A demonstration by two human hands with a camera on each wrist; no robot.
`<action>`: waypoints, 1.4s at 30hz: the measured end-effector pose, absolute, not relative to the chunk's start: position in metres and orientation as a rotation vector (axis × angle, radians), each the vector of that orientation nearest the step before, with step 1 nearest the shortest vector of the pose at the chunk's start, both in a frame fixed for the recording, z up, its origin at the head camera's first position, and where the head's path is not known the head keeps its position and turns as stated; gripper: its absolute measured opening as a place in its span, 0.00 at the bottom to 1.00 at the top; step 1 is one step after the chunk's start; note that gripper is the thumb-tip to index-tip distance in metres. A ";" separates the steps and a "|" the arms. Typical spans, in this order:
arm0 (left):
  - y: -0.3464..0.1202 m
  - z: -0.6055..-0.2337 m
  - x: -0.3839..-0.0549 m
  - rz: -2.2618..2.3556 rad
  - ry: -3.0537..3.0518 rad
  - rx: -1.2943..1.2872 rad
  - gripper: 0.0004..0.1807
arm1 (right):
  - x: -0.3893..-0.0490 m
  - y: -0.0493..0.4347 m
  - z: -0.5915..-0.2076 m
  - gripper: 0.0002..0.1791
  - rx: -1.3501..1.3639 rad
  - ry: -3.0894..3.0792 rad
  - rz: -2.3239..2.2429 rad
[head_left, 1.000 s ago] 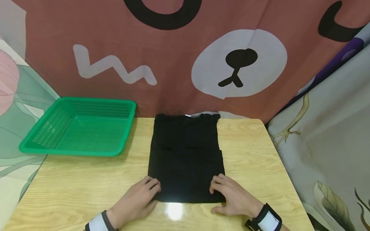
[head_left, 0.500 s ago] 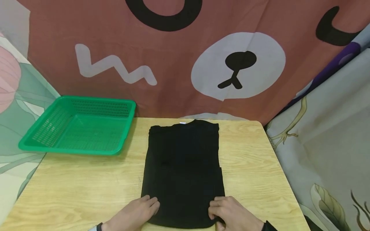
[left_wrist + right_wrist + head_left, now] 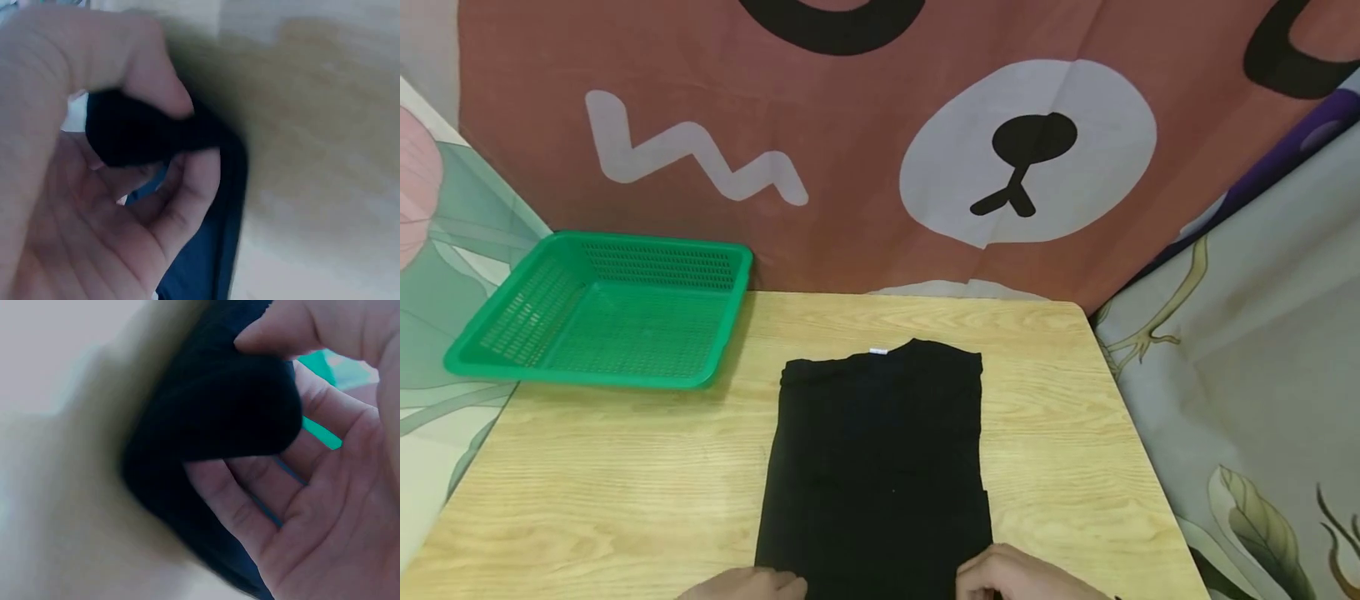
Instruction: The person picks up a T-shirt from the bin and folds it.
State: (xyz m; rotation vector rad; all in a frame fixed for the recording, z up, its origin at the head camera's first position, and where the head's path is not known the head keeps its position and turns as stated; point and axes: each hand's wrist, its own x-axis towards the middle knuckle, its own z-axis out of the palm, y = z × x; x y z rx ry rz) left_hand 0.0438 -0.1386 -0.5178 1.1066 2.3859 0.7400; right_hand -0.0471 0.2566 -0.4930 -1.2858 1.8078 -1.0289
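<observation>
A black shirt (image 3: pixel 880 467) lies flat, its sides folded into a long rectangle, with a small white label (image 3: pixel 878 352) at its far neck edge. My left hand (image 3: pixel 748 585) is at the near left corner, partly cut off by the frame. In the left wrist view, thumb and fingers pinch a fold of the black cloth (image 3: pixel 134 128). At the near right corner is my right hand (image 3: pixel 1026 575). The right wrist view has its thumb and fingers pinching the other corner of the cloth (image 3: pixel 219 406). The shirt's near edge is out of the head view.
A green plastic basket (image 3: pixel 715 367) with slotted sides stands at the table's far left. The wooden table (image 3: pixel 1075 433) reaches back to a brown curtain (image 3: pixel 850 242) with a bear face. A patterned pale cloth (image 3: pixel 1262 375) hangs along the right side.
Both hands have drawn the shirt toward the body, and its neck edge has come away from the table's far edge. Fingers that lay over the near corners now pinch them.
</observation>
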 end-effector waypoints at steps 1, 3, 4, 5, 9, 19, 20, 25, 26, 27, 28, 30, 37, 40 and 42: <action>-0.141 -0.507 0.038 0.809 2.343 1.027 0.12 | -0.053 0.259 -0.486 0.06 -1.232 1.805 -1.048; -0.150 -0.484 0.025 0.878 2.315 0.970 0.09 | -0.068 0.264 -0.474 0.08 -1.189 1.807 -1.092; -0.156 -0.472 0.018 0.893 2.308 0.959 0.07 | -0.076 0.265 -0.468 0.10 -1.193 1.818 -1.115; -0.162 -0.462 0.011 0.916 2.317 0.928 0.07 | -0.084 0.266 -0.463 0.12 -1.190 1.844 -1.125; -0.178 -0.435 -0.025 1.049 2.370 0.885 0.17 | -0.121 0.267 -0.446 0.21 -1.302 2.000 -1.160; -0.190 -0.437 -0.115 1.364 2.612 0.625 0.07 | -0.210 0.254 -0.436 0.19 -1.214 2.376 -1.300; -0.189 -0.440 -0.121 1.361 2.648 0.577 0.07 | -0.217 0.250 -0.438 0.18 -1.178 2.403 -1.312; -0.180 -0.463 -0.148 1.306 2.879 0.366 0.09 | -0.248 0.234 -0.457 0.13 -0.958 2.570 -1.303; -0.177 -0.468 -0.153 1.297 2.923 0.335 0.09 | -0.254 0.231 -0.462 0.12 -0.919 2.593 -1.295; -0.173 -0.474 -0.158 1.287 2.961 0.306 0.09 | -0.259 0.228 -0.467 0.11 -0.888 2.617 -1.289; -0.170 -0.479 -0.163 1.273 3.000 0.284 0.09 | -0.265 0.225 -0.472 0.11 -0.854 2.638 -1.283; -0.163 -0.489 -0.173 1.235 3.064 0.222 0.09 | -0.275 0.220 -0.482 0.10 -0.799 2.678 -1.274; -0.145 -0.529 -0.194 0.863 3.217 -0.003 0.09 | -0.298 0.205 -0.526 0.07 -0.789 2.836 -1.049; -0.137 -0.538 -0.192 0.557 3.349 0.016 0.16 | -0.295 0.201 -0.538 0.07 -0.875 2.920 -0.871; -0.132 -0.537 -0.186 0.401 3.448 0.106 0.21 | -0.290 0.199 -0.541 0.07 -0.956 2.999 -0.766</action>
